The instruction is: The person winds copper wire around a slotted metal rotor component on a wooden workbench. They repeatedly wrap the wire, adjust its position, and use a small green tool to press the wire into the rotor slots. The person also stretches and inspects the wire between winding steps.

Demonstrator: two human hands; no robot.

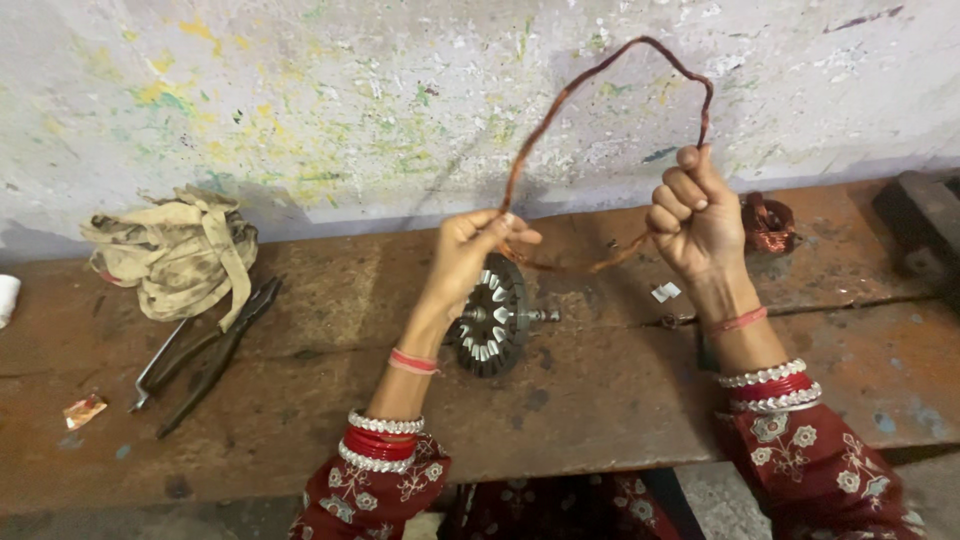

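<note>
Both hands hold up one loop of copper wire [560, 105] in front of the paint-spattered wall. My left hand [470, 250] pinches the loop's lower left end between fingers and thumb. My right hand [695, 215] is closed in a fist around the loop's right side. The loop's lower strand sags between the two hands. Just below my left hand, a round slotted metal motor core [495, 318] with a short shaft stands on edge on the rusty brown workbench [600, 400].
A crumpled dirty cloth [175, 255] lies at the left of the bench, with pliers [215, 355] beside it. A small copper wire coil [768, 222] sits behind my right hand. A dark metal block [920, 215] is at the far right.
</note>
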